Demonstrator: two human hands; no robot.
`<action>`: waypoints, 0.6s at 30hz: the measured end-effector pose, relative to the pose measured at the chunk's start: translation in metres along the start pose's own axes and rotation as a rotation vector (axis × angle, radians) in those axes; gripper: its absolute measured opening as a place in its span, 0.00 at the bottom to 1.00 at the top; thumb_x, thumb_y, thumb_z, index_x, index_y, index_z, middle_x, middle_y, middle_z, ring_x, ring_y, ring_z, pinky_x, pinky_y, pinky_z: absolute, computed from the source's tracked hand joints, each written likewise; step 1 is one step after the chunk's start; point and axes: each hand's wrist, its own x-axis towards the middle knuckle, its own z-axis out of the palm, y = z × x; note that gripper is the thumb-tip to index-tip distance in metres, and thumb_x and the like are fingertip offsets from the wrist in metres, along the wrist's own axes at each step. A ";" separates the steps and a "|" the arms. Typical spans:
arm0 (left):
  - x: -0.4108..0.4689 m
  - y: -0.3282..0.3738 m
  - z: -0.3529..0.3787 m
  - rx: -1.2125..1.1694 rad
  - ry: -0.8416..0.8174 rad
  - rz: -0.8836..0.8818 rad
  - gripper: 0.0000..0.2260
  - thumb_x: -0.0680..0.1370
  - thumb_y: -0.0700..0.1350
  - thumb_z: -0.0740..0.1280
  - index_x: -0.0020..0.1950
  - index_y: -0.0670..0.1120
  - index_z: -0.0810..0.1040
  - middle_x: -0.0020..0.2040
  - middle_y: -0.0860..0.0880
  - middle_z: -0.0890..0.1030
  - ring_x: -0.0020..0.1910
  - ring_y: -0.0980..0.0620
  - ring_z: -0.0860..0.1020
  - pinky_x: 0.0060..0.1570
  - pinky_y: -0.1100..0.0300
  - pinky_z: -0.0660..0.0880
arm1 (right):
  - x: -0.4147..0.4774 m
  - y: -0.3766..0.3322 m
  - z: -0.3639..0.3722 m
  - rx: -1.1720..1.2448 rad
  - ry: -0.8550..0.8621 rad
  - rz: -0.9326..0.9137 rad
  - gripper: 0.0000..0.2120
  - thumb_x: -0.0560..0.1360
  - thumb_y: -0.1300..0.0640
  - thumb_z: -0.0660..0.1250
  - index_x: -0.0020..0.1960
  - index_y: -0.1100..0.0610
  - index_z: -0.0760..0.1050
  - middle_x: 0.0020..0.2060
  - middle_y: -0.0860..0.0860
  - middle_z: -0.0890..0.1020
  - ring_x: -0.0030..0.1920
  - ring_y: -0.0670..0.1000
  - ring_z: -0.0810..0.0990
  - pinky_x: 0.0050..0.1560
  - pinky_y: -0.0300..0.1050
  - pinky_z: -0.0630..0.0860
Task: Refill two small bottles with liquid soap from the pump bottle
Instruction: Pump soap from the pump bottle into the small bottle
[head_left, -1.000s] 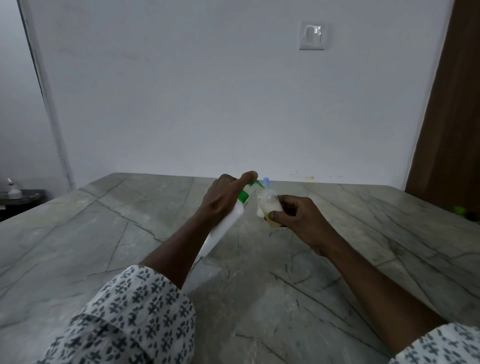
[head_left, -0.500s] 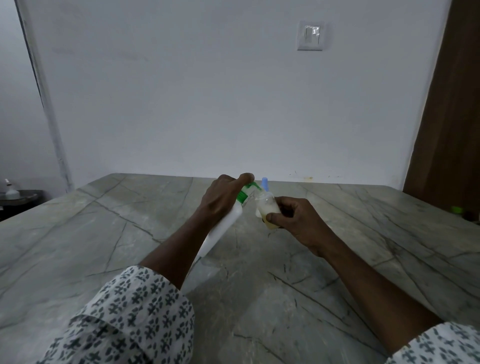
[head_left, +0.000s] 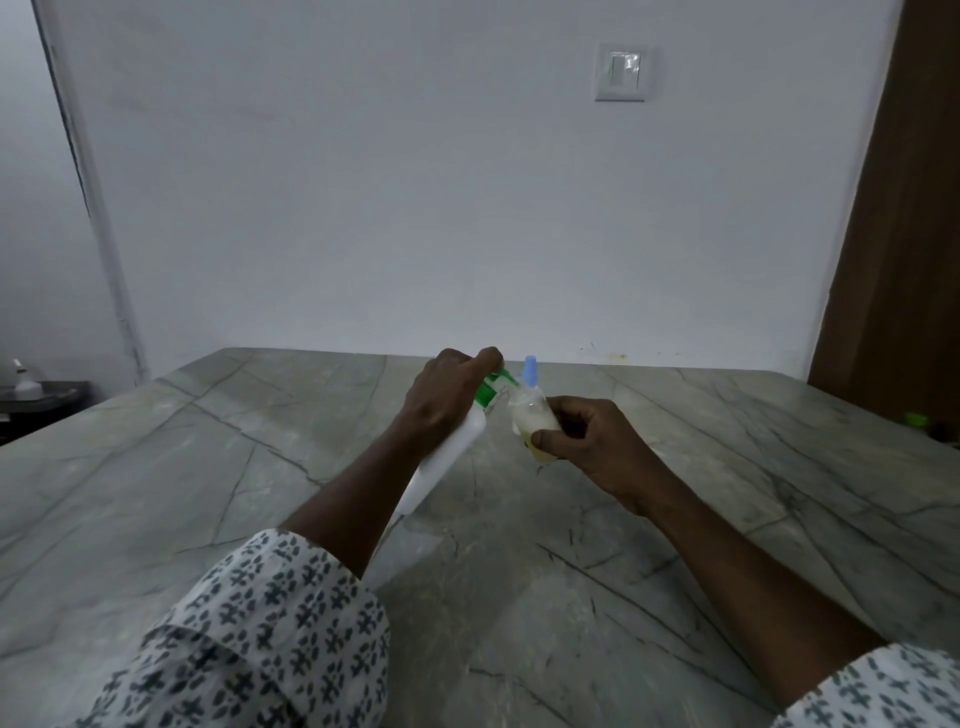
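My left hand (head_left: 445, 402) grips the neck of a white pump bottle (head_left: 441, 462) that leans far over, with my index finger on top of its green pump head (head_left: 491, 388). The green spout points at the mouth of a small clear bottle (head_left: 531, 420), which my right hand (head_left: 592, 439) holds by thumb and fingers just right of the pump. The small bottle holds pale yellowish liquid in its lower part. A blue-capped tip (head_left: 529, 370) shows right behind it; I cannot tell what it belongs to.
Both hands are above the middle of a grey marble table (head_left: 260, 467) that runs to a white wall. A brown door panel (head_left: 904, 234) stands at the right. A small green thing (head_left: 917, 419) lies at the table's right edge. A dark side table (head_left: 47, 400) sits at far left.
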 end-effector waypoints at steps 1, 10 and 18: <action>0.000 -0.001 0.000 0.001 -0.004 0.005 0.25 0.65 0.64 0.49 0.46 0.50 0.74 0.43 0.36 0.81 0.46 0.35 0.78 0.51 0.41 0.75 | 0.000 0.000 0.000 -0.003 0.001 -0.001 0.19 0.72 0.59 0.73 0.62 0.55 0.79 0.53 0.49 0.85 0.51 0.48 0.84 0.57 0.51 0.80; 0.000 -0.001 0.002 -0.032 0.012 -0.042 0.21 0.70 0.69 0.58 0.27 0.58 0.80 0.41 0.33 0.82 0.43 0.34 0.79 0.54 0.37 0.76 | 0.001 -0.001 -0.004 0.035 0.040 0.006 0.18 0.72 0.59 0.73 0.62 0.56 0.79 0.53 0.51 0.85 0.52 0.50 0.84 0.57 0.54 0.80; 0.000 -0.001 0.001 -0.042 -0.009 -0.028 0.30 0.65 0.67 0.54 0.44 0.43 0.80 0.43 0.34 0.81 0.42 0.36 0.77 0.53 0.38 0.74 | 0.001 0.000 -0.004 -0.001 0.029 -0.007 0.18 0.71 0.59 0.74 0.61 0.54 0.79 0.52 0.49 0.85 0.51 0.48 0.84 0.57 0.54 0.80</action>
